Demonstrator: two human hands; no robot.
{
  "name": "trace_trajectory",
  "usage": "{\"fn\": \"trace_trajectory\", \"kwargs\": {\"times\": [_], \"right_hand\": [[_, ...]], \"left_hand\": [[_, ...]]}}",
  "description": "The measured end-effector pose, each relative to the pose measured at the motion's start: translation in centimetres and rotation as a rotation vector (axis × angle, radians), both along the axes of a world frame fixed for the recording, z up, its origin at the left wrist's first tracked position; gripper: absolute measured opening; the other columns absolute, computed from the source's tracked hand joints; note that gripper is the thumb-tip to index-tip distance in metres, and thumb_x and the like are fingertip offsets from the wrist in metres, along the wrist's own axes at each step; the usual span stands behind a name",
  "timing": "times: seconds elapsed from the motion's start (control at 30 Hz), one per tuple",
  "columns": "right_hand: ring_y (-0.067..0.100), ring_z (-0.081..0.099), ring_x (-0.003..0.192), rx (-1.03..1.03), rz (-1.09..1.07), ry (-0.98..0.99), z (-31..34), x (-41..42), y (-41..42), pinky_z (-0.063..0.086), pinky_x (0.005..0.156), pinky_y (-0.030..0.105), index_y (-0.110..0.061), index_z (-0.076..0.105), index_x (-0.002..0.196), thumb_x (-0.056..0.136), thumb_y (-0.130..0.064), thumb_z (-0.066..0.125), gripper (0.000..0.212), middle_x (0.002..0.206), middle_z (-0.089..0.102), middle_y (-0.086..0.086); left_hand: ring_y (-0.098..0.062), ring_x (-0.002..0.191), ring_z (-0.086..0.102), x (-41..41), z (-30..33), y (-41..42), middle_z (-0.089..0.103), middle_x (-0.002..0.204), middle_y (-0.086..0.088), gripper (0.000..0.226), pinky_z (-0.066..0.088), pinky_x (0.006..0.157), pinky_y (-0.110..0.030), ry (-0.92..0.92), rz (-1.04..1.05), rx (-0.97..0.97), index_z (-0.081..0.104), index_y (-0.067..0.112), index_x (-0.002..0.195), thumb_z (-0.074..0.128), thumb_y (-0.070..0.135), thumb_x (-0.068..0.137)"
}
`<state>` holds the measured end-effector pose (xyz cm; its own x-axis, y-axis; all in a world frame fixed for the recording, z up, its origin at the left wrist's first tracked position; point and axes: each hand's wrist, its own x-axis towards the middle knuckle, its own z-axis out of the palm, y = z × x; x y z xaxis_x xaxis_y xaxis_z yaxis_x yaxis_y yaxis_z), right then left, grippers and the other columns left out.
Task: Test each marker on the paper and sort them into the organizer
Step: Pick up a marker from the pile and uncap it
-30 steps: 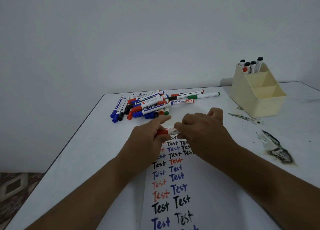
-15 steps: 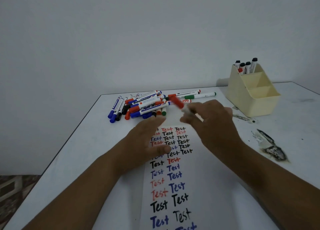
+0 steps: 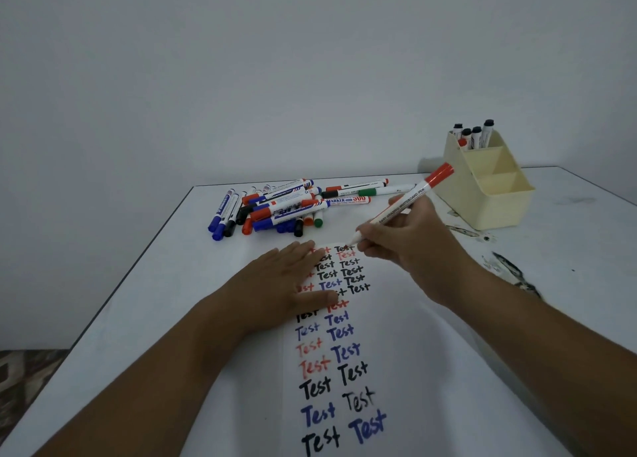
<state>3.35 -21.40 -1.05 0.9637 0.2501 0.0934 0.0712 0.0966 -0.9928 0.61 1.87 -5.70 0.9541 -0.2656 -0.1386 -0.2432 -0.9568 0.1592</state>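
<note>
The right hand (image 3: 410, 239) is gripping a red-capped whiteboard marker (image 3: 401, 208), its fingers (image 3: 370, 232) curled round the lower barrel. The marker is tilting up and to the right, with its cap posted on the raised end and its tip touching the far end of the paper (image 3: 344, 353), just beside the top row of writing. The left hand (image 3: 286, 284) is lying flat on the left side of the paper, fingers straight and holding nothing, covering part of the left column of words. The paper is lying lengthwise on the white tabletop (image 3: 155, 301) and is showing the word "Test" many times over in black, blue and red.

The cream organizer (image 3: 489, 194) is standing at the far right of the tabletop, well apart from the paper. It is showing three stepped compartments: the rear, tallest one is holding several markers (image 3: 474, 136) upright, most with black caps and one with a red end, while the two lower front ones are showing nothing inside them. A pile of markers (image 3: 286, 208) with blue, red, black and green caps is lying at the far side of the tabletop, beyond the paper. Dark ink smears (image 3: 510, 267) are marking the tabletop near the organizer
</note>
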Motion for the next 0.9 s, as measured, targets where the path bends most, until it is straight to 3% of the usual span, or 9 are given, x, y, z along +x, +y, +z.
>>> {"fn": "trace_trajectory", "kwargs": {"times": [0.1,0.23,0.73,0.9], "right_hand": [[0.031,0.076,0.082,-0.124,0.009,-0.003,-1.3,-0.6,-0.2,0.062,0.078,0.039,-0.012,0.044,0.117,0.085,-0.002,0.077,0.046,0.093,0.074,0.019],[0.031,0.074,0.078,-0.178,-0.004,-0.032,-3.0,-1.3,-0.7,0.061,0.073,0.035,-0.014,0.057,0.11,0.087,-0.008,0.075,0.03,0.084,0.074,0.011],[0.021,0.074,0.076,-0.361,0.041,-0.137,-4.3,-1.3,-0.6,0.061,0.075,0.035,-0.02,0.058,0.103,0.086,-0.014,0.078,0.028,0.089,0.072,0.005],[0.025,0.074,0.078,-0.384,0.063,-0.136,-4.4,-1.4,-0.7,0.063,0.077,0.042,-0.02,0.059,0.103,0.085,-0.015,0.079,0.028,0.088,0.072,0.005]], "left_hand": [[-0.005,0.148,0.002,0.1,-0.2,0.1,0.0,0.162,0.016,0.096,0.011,0.121,-0.039,-0.01,0.016,-0.016,0.002,0.041,0.153,0.025,0.092,0.074],[-0.005,0.148,0.001,0.1,-0.3,0.1,0.0,0.162,0.015,0.095,0.009,0.121,-0.037,-0.019,0.007,-0.018,0.004,0.039,0.153,0.026,0.09,0.076],[-0.009,0.147,-0.015,0.1,-0.5,0.0,-0.015,0.16,0.011,0.085,-0.003,0.118,-0.033,-0.023,-0.048,0.076,-0.008,0.043,0.151,0.021,0.084,0.082],[-0.009,0.147,-0.015,0.3,-0.7,0.0,-0.015,0.16,0.011,0.086,-0.004,0.119,-0.035,-0.019,-0.05,0.091,-0.009,0.043,0.151,0.02,0.085,0.081]]}}
